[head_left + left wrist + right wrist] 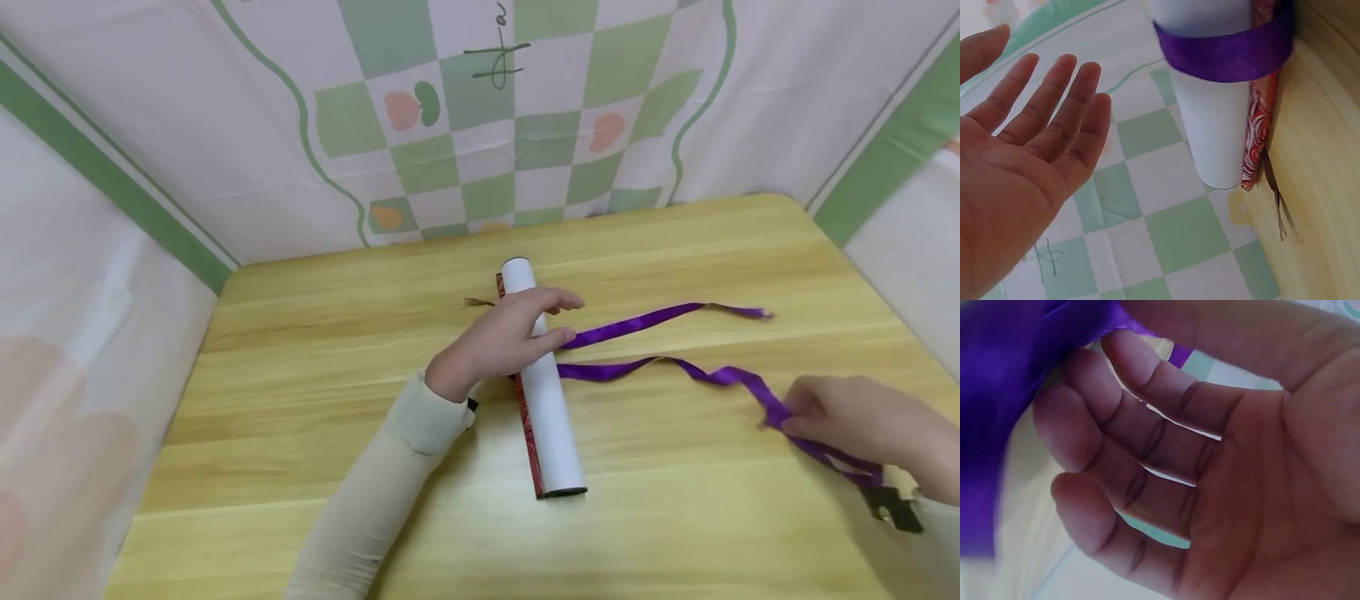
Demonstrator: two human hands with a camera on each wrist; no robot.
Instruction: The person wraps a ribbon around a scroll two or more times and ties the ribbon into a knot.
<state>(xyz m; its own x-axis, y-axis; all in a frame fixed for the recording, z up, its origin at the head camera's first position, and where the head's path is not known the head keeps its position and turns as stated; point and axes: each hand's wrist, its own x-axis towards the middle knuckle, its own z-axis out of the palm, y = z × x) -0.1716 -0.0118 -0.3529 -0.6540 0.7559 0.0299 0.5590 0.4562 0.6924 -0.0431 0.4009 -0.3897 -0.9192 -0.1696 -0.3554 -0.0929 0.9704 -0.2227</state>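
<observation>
A white rolled scroll [553,433] lies on the table, a red patterned strip [529,437] along its left side. Purple ribbon [1222,56] wraps round the roll in the left wrist view, and its two tails run rightward over the table. Over the upper half of the scroll is my left hand [513,332], fingers extended and apart, holding nothing; contact with the roll cannot be told from here. At the right, my right hand [862,417] pinches the nearer ribbon tail [723,377] between thumb and forefinger, with a loose length hanging below.
The farther ribbon tail [652,319] lies loose across the wooden table [300,417]. A thin dark cord [478,302] sticks out left of the scroll. Checked fabric [487,150] hangs behind the table, and pale cloth stands at both sides.
</observation>
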